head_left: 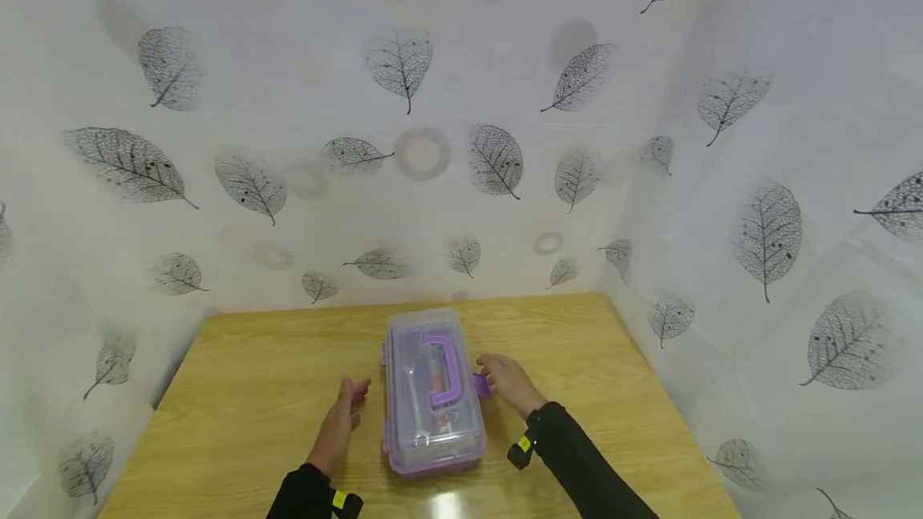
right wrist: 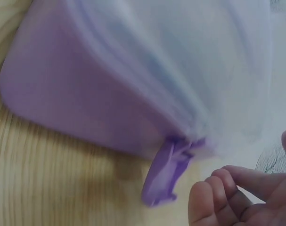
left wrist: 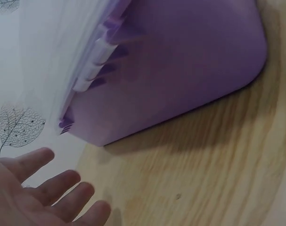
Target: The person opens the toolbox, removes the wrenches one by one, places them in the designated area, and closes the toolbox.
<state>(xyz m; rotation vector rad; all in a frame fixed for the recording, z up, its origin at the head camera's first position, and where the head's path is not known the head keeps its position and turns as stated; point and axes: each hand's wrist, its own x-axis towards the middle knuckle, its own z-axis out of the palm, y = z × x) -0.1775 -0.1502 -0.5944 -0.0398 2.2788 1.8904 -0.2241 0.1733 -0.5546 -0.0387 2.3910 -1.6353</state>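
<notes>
Dark sleeves [head_left: 586,459] come nearest; the left hand [head_left: 337,423] has loose, spread fingers, the right hand [head_left: 510,383] bent ones, both holding nothing; between them the box [head_left: 436,466] sits on the table [head_left: 267,391]; its clip [right wrist: 158,181] hangs out, so tipping the box could make it spill.

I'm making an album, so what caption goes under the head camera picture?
A left hand and a right hand flank a clear-lidded purple box, latch out, on a wooden table.
</notes>
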